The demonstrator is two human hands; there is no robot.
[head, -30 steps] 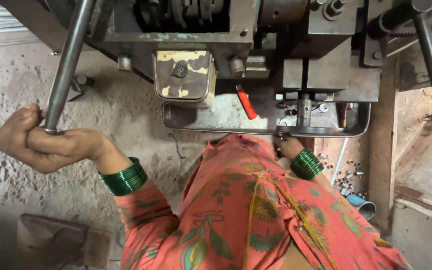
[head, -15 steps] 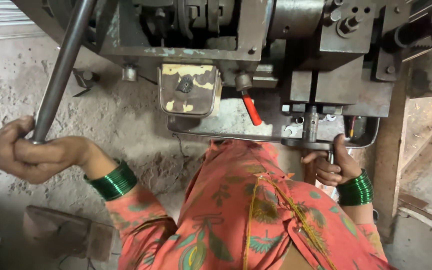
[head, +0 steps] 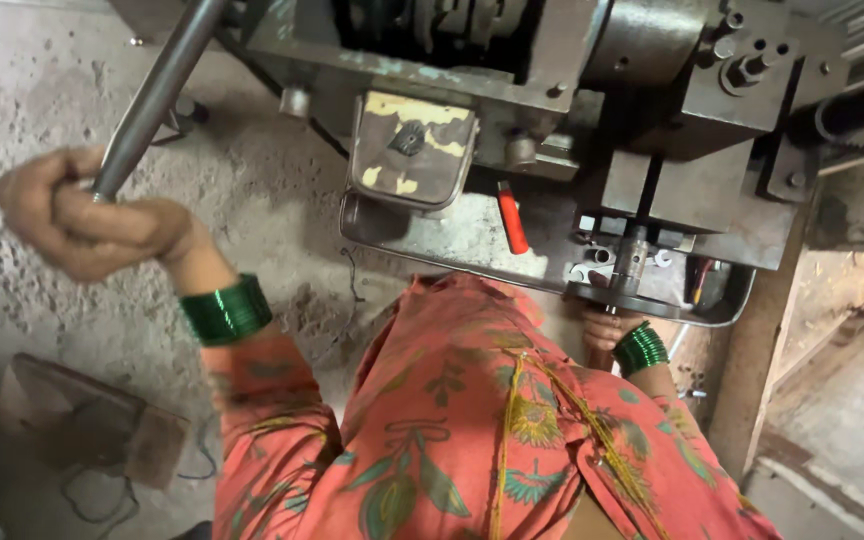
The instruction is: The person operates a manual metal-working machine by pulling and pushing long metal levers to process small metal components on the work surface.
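1. The lever bar [head: 157, 95] is what we hold: a long, round, grey metal rod that comes down from the top of the press machine [head: 552, 120] to our left hand [head: 87, 225] at the left of the view.
2. Around the bar's lower end we have open room: bare, rough concrete floor [head: 42, 100] lies behind and beside it, with a flat brown block [head: 82, 420] lower down, well apart from the hand.
3. To the right, the bar's upper part passes close by the machine's grey body, so the free space is on the left side.
4. The bar's long axis runs on a slant, from upper right down to lower left, its low end in our fist.
5. It looks smooth, dull grey and even in thickness, with a soft sheen along its length.
6. Our left hand is closed tightly round the bar's end, fingers wrapped over it, green bangles [head: 225, 309] at the wrist.
7. Our right hand [head: 604, 328] sits just under the edge of the machine's metal tray [head: 472, 235], below a small upright spindle [head: 632, 262]; we cannot tell how far it is open or what it holds.
8. A red-handled tool [head: 512, 220] lies on the tray.
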